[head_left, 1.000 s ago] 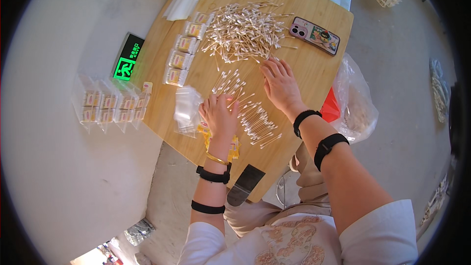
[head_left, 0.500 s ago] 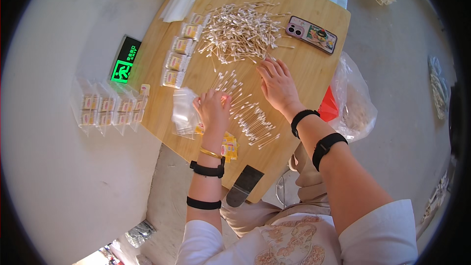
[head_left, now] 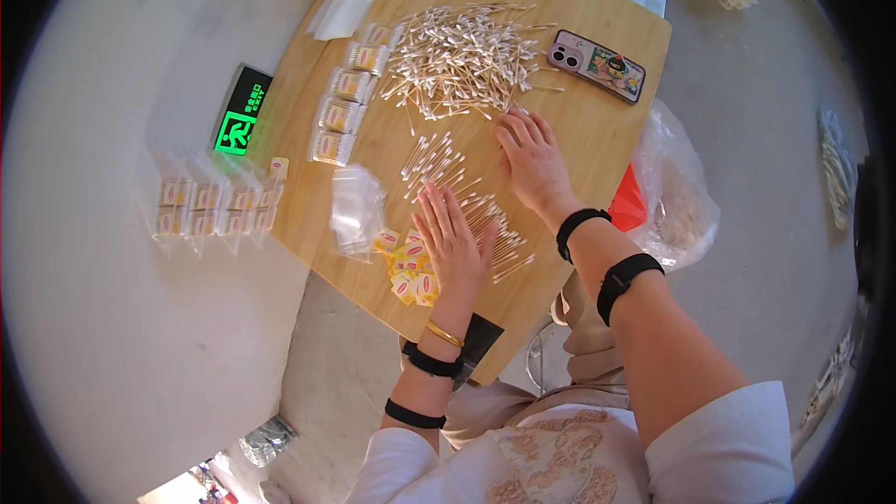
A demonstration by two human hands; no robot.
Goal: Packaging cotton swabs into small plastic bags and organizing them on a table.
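A large heap of cotton swabs point(head_left: 462, 61) covers the far middle of the table. Closer to me, a spread row of cotton swabs point(head_left: 499, 233) runs toward the near edge, partly hidden under my left hand. My left hand point(head_left: 453, 243) lies over that row with its fingers stretched out and holds nothing. By its wrist side are small yellow-and-white cards point(head_left: 409, 271). My right hand point(head_left: 534, 161) rests just below the heap, fingers extended and slightly bent, with nothing visible in it. Left of the row lie clear plastic bags point(head_left: 357, 210).
Filled swab packs point(head_left: 340, 116) line the table's left side, beside flat clear sleeves point(head_left: 350, 0). A phone point(head_left: 597, 65) lies at the right. More packs point(head_left: 201, 196) hang by the wall near a green exit sign point(head_left: 241, 112). A plastic bag point(head_left: 681, 196) stands off the table's right edge.
My left hand has moved right and toward me, from beside the clear bags onto the swab row, and its fingers have straightened. More yellow cards show. My right hand has barely moved.
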